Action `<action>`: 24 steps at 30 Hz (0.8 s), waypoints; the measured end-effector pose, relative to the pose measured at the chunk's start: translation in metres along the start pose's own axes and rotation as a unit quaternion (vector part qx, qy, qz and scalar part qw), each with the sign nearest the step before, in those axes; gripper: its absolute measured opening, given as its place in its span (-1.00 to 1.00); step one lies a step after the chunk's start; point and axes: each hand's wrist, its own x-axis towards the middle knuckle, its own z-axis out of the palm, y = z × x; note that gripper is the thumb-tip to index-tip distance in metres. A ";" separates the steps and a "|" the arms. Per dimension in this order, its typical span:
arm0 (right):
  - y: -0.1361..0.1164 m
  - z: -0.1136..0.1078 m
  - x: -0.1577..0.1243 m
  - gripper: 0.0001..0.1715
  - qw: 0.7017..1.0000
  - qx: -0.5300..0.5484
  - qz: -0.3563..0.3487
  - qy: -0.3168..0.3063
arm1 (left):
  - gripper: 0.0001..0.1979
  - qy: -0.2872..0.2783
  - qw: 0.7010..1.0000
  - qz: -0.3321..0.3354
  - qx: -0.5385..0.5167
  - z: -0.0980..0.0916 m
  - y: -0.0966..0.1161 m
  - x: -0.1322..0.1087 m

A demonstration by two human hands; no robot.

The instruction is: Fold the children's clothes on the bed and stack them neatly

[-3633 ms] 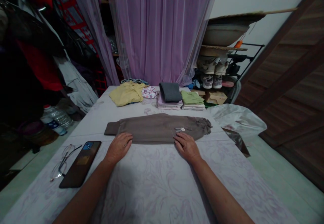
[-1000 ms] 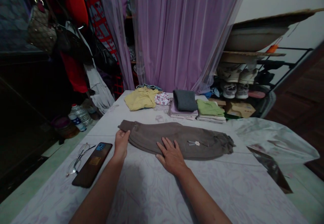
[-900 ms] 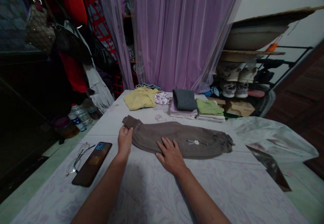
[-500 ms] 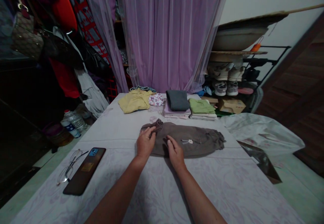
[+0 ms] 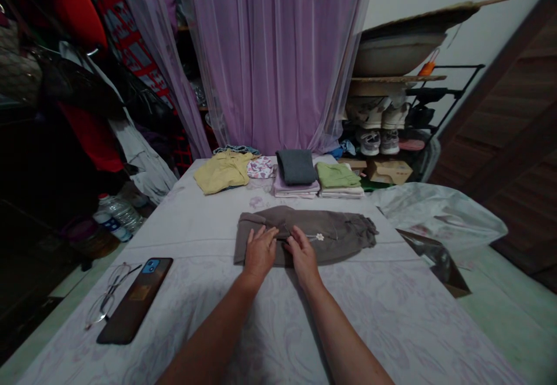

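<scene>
Brown-grey folded trousers (image 5: 335, 234) lie across the middle of the patterned sheet (image 5: 361, 315), with a small white flower ornament (image 5: 319, 237) on top. Their left end is doubled over, making a blunt folded edge. My left hand (image 5: 261, 251) rests flat on that doubled part, its fingers spread. Close beside it, my right hand (image 5: 302, 254) lies on the trousers with its fingertips at the edge of the fold. Neither hand grips the cloth.
Several folded clothes stacks (image 5: 296, 186) and a yellow garment (image 5: 223, 171) lie beyond the trousers. A phone (image 5: 134, 301) and glasses (image 5: 107, 297) lie at the near left. A white plastic bag (image 5: 439, 213) lies at the right edge, and a water bottle (image 5: 117, 213) stands off the left edge.
My left hand has carried the trouser cuff end over to the right and now lies flat, no longer pinching it. The trousers are shorter and doubled, and my view has shifted slightly.
</scene>
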 end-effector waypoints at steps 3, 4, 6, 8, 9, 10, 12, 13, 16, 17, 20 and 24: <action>0.003 -0.001 0.001 -0.31 0.998 -0.057 -0.033 -0.002 | -0.65 -0.028 0.999 -0.001 -0.046 -0.011 -0.008 0.009; 0.004 -0.001 -0.001 -0.33 0.995 -0.087 -0.057 0.003 | -0.66 -0.026 0.998 0.002 -0.058 -0.017 -0.013 0.014; 0.002 -0.001 -0.005 -0.38 0.977 -0.166 -0.131 0.018 | -0.67 -0.003 0.998 0.022 -0.056 -0.028 -0.025 0.023; -0.002 -0.001 -0.013 -0.45 0.937 -0.264 -0.228 0.016 | -0.69 0.024 0.998 0.049 -0.027 -0.034 -0.037 0.028; -0.005 -0.001 -0.016 -0.48 0.909 -0.312 -0.276 0.005 | -0.70 0.032 0.998 0.060 -0.013 -0.035 -0.042 0.028; -0.007 0.000 -0.020 -0.50 0.878 -0.358 -0.318 -0.012 | -0.71 0.035 0.997 0.070 -0.002 -0.033 -0.046 0.028; -0.010 0.001 -0.025 -0.53 0.820 -0.436 -0.368 -0.052 | -0.71 0.032 0.996 0.087 0.004 -0.028 -0.052 0.025; -0.011 0.002 -0.027 -0.54 0.797 -0.469 -0.375 -0.068 | -0.72 0.029 0.996 0.090 -0.003 -0.026 -0.054 0.024; -0.010 0.003 -0.030 -0.60 0.756 -0.543 -0.355 -0.087 | -0.70 0.045 0.997 0.058 -0.040 -0.027 -0.062 0.027; -0.009 0.003 -0.031 -0.62 0.750 -0.555 -0.350 -0.083 | -0.70 0.058 0.996 0.034 -0.050 -0.030 -0.067 0.031; -0.011 0.007 -0.036 -0.60 0.733 -0.563 -0.374 -0.078 | -0.68 0.074 0.994 -0.049 -0.065 -0.046 -0.089 0.051; -0.014 0.022 -0.044 -0.57 0.697 -0.551 -0.432 -0.156 | -0.65 -0.024 0.989 -0.095 -0.106 -0.058 -0.118 0.080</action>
